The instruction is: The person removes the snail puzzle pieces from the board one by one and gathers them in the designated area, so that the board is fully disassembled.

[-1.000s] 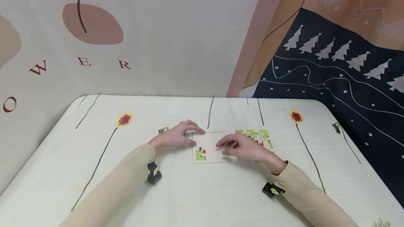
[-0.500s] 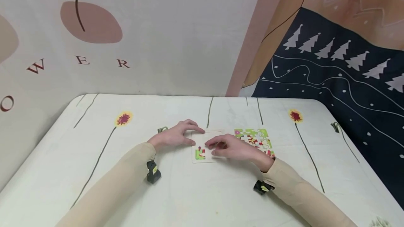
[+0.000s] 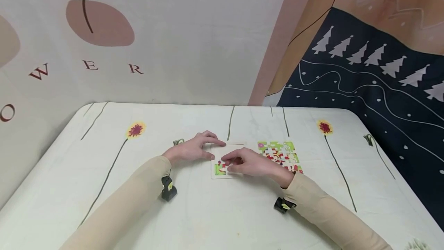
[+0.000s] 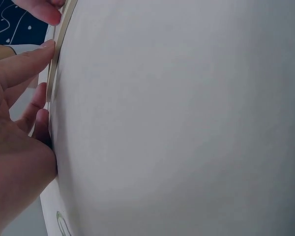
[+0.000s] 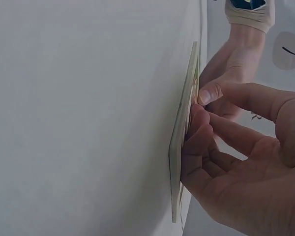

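A pale shallow puzzle tray [image 3: 230, 149] lies mid-table in the head view, its lower left corner filled with green and red puzzle pieces [image 3: 219, 169]. My left hand [image 3: 192, 149] rests at the tray's left side, thumb and index finger touching its edge; the left wrist view shows these fingers [image 4: 32, 61] fairly straight along the tray rim [image 4: 59, 51]. Over the tray, beside the placed pieces, my right hand [image 3: 251, 163] pinches a puzzle piece, mostly hidden behind the fingers. In the right wrist view its curled fingertips [image 5: 199, 118] are down at the tray's surface.
To the right of the tray lies a group of green, red and white puzzle pieces [image 3: 277, 152], partly behind my right wrist. A white cloth with printed flowers [image 3: 136, 130] covers the table. Printed fabric [image 3: 194, 49] hangs behind the far edge.
My right hand has moved left over the tray, from near the loose pieces to beside the placed ones, uncovering more of the group at right. My left hand stays at the tray's edge.
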Tool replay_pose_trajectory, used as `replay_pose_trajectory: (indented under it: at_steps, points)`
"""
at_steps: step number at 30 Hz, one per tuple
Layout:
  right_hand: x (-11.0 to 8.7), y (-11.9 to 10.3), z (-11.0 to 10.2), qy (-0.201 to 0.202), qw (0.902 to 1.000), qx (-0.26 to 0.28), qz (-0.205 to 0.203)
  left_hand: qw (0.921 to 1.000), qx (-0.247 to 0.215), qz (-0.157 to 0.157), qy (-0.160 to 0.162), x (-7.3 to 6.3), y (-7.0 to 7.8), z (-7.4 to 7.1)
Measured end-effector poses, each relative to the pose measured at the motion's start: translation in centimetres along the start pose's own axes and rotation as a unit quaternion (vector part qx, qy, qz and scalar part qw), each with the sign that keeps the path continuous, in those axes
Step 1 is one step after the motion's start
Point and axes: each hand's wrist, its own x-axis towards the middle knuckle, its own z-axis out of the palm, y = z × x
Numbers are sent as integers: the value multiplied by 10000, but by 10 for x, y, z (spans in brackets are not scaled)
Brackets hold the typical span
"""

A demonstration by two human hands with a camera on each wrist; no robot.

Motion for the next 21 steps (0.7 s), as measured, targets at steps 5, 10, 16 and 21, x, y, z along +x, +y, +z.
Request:
replay_pose_trajectory:
  at_steps: [5, 10, 16, 21]
  points:
    - [1, 0, 1, -9, 10000, -67, -63, 10000, -9, 25, -29, 1, 0, 0]
    - [1, 0, 2, 40, 9999, -100, -135, 10000, -26, 49, -30, 1, 1, 0]
    - [3, -1, 2, 107, 9991, -237, -324, 10000, -65, 16, -28, 1, 0, 0]
    - [5, 0, 4, 193, 9989, -186, -373, 9999, -125, -29, -17, 0, 1, 0]
